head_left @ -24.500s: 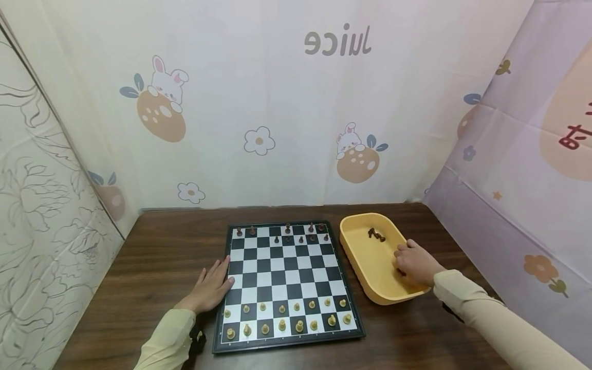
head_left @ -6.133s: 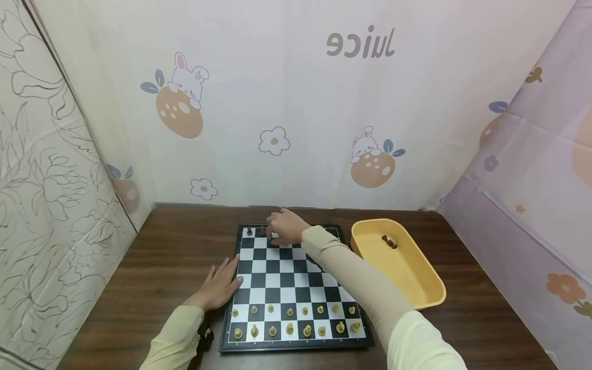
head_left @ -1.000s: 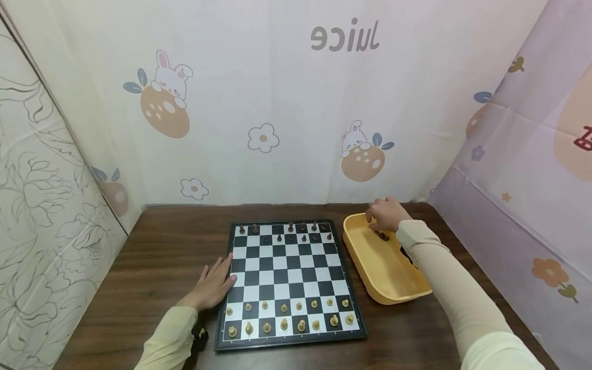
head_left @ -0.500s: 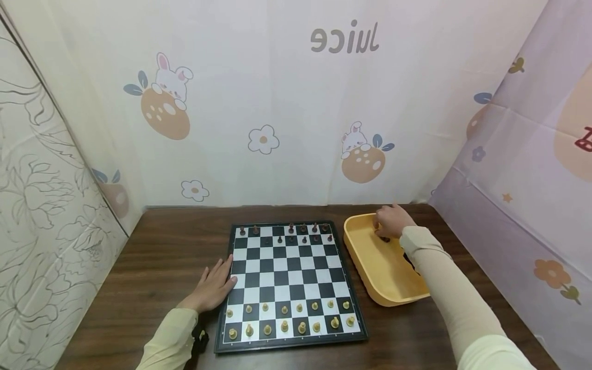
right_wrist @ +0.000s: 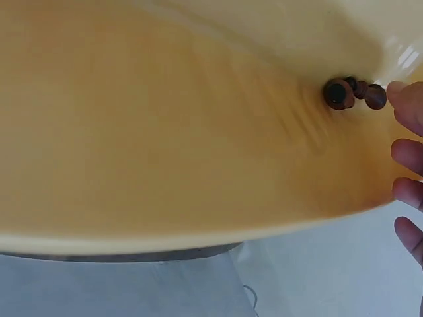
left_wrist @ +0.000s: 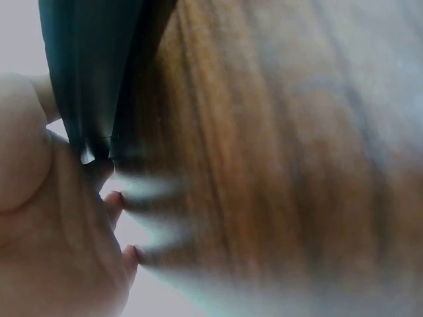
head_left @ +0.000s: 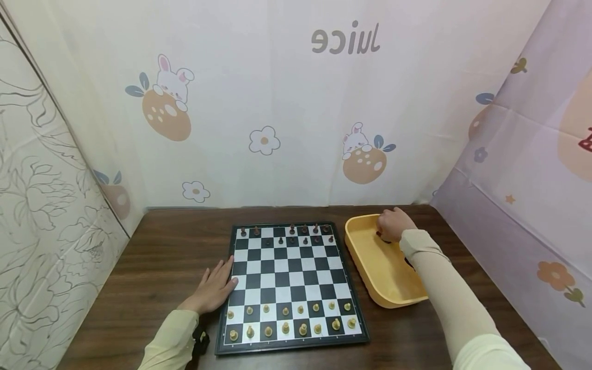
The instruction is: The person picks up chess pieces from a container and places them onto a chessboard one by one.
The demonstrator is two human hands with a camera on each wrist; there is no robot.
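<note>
A black-and-white chessboard [head_left: 289, 280] lies on the brown table [head_left: 157, 257]. Dark pieces [head_left: 302, 234] stand in its two far rows and light pieces [head_left: 287, 321] in its two near rows. My left hand [head_left: 214, 289] lies flat on the table, fingertips against the board's left edge [left_wrist: 92, 72]. My right hand [head_left: 390, 225] reaches into the far end of a yellow tray [head_left: 370, 267]. In the right wrist view a dark brown piece [right_wrist: 340, 93] lies on the tray floor [right_wrist: 165, 132]. My index fingertip [right_wrist: 406, 102] touches it, and nothing is pinched between the fingers.
Printed cloth walls close in the table at the back, left and right. The tray stands just right of the board, near the right wall. Bare wood shows left of the board and along the front edge.
The right hand has sunk a little lower into the tray's far end over the dark piece. The left hand has stayed put. Earlier, the right hand was at the board's far rows.
</note>
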